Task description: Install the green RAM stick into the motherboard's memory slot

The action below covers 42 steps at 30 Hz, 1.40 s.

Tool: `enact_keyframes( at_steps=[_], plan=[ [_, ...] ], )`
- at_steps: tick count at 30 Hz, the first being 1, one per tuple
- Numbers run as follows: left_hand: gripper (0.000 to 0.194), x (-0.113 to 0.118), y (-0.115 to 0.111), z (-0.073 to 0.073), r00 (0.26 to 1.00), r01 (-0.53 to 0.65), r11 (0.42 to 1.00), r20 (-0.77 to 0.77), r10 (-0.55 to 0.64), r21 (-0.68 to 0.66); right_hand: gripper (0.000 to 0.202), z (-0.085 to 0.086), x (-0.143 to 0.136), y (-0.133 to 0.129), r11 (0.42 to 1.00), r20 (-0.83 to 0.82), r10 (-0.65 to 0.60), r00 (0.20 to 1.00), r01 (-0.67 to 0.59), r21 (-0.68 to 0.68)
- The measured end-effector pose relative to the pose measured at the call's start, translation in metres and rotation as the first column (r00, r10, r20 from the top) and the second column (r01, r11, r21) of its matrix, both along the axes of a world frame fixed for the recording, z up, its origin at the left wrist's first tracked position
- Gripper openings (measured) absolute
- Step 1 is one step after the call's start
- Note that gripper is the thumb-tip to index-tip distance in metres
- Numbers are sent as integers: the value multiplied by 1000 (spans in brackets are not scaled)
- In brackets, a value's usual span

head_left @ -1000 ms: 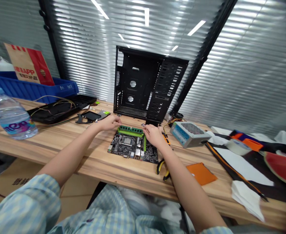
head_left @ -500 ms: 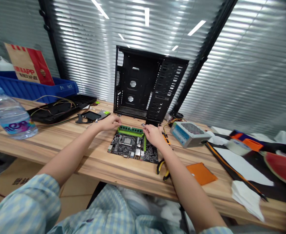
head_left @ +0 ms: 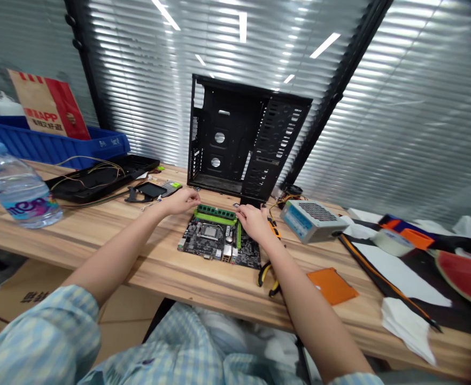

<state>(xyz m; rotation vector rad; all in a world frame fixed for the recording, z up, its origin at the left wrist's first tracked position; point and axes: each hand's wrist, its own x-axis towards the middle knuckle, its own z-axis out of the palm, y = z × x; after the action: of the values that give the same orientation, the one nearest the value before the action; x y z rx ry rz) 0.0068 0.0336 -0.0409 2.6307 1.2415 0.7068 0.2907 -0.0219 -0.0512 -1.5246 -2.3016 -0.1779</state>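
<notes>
A green memory module (head_left: 217, 212) stands along the green slots at the far edge of a black motherboard (head_left: 203, 240), which lies flat on the wooden table. My left hand (head_left: 183, 201) is closed, its fingertips pinched at the module's left end. At the module's right end, my right hand (head_left: 252, 219) has its fingers drawn together around the tip. A square metal processor (head_left: 210, 231) shows in the middle of the board.
Behind the board stands an open black computer case (head_left: 235, 139). A power supply (head_left: 311, 219), yellow-black pliers (head_left: 264, 274) and an orange sheet (head_left: 332, 285) lie to the right. A water bottle (head_left: 21, 190) and blue bin (head_left: 51, 144) are left.
</notes>
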Motion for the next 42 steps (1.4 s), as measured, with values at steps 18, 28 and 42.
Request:
enact_keyframes(
  at_steps=[18, 28, 42],
  plan=[
    [30, 2, 0, -2, 1000, -1, 1000, -8, 1, -16, 21, -4, 1, 2, 1000, 19, 11, 1000, -10, -15],
    [28, -3, 6, -5, 993, -19, 997, -114, 10, -72, 21, -7, -2, 2, 998, 21, 25, 999, -23, -60],
    [24, -3, 7, -6, 988, -4, 992, -154, -16, -126, 24, -6, -1, 1, 997, 1, 42, 999, -42, -62]
  ],
)
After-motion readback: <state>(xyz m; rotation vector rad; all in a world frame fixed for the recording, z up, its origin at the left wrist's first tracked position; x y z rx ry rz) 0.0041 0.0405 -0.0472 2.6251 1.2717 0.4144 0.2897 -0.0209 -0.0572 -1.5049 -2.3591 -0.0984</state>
